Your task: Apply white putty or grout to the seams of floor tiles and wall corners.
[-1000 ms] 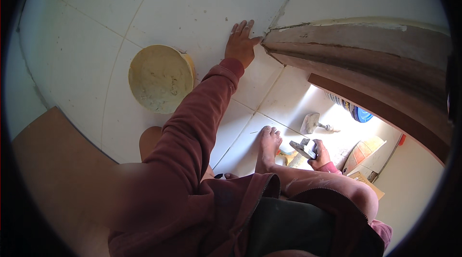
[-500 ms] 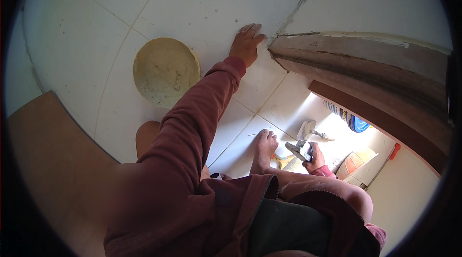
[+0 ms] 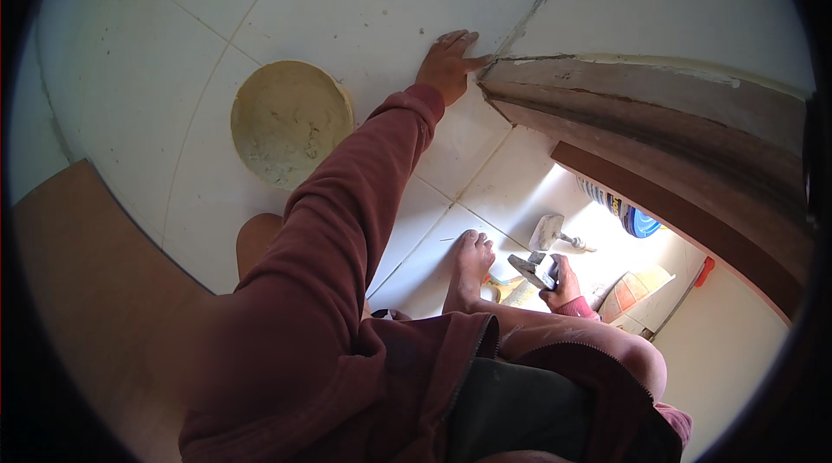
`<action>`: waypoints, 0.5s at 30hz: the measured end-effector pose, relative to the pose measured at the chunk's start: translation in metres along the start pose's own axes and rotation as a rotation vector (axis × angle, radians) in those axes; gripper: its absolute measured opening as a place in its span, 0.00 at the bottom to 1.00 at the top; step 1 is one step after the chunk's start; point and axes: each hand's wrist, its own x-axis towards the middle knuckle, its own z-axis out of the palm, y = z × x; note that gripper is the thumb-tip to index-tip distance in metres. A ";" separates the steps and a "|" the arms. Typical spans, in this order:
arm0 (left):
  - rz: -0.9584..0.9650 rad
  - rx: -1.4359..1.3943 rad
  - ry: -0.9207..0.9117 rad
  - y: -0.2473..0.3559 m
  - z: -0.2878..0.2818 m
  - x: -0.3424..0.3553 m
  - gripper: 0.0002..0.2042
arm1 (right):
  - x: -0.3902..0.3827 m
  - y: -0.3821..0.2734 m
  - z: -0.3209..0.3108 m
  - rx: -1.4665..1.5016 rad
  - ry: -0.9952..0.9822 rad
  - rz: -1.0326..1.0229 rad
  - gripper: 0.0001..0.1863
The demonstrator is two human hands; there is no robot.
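Note:
My left hand [image 3: 446, 67] lies on the white tiles by the foot of a wall corner. Its fingers are stretched out, and one points at the dark gap [image 3: 520, 57] along the wall's base. My right hand [image 3: 563, 287] is closed around a flat grey tool [image 3: 530, 270], caked with plaster; its exact kind is unclear. Just beyond it a scraper [image 3: 547, 233] with a wide pale blade rests on the floor. Left of my left forearm stands a round cream tub [image 3: 292, 123] with greyish paste inside.
A brown door-frame edge [image 3: 659, 219] and a rough unfinished wall end [image 3: 641, 108] rise on the right. Behind the frame are a blue-lidded bucket [image 3: 640, 222] and an orange-patterned pale piece [image 3: 637, 291]. A brown wooden panel [image 3: 95, 290] fills the lower left. My bare foot [image 3: 471, 259] is near the tool.
My left hand has shifted slightly, and a finger now reaches out to the wall corner's gap. The right hand keeps hold of the grey tool. The view has moved a little.

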 end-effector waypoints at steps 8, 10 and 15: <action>-0.038 0.069 -0.062 0.003 0.000 0.013 0.17 | 0.000 0.002 0.002 0.021 -0.006 0.037 0.34; -0.026 -0.080 0.074 -0.001 0.006 0.010 0.20 | -0.001 0.001 0.002 0.018 -0.005 0.030 0.34; 0.083 0.123 0.029 0.003 0.003 0.014 0.18 | -0.001 0.004 0.003 0.031 -0.002 0.050 0.34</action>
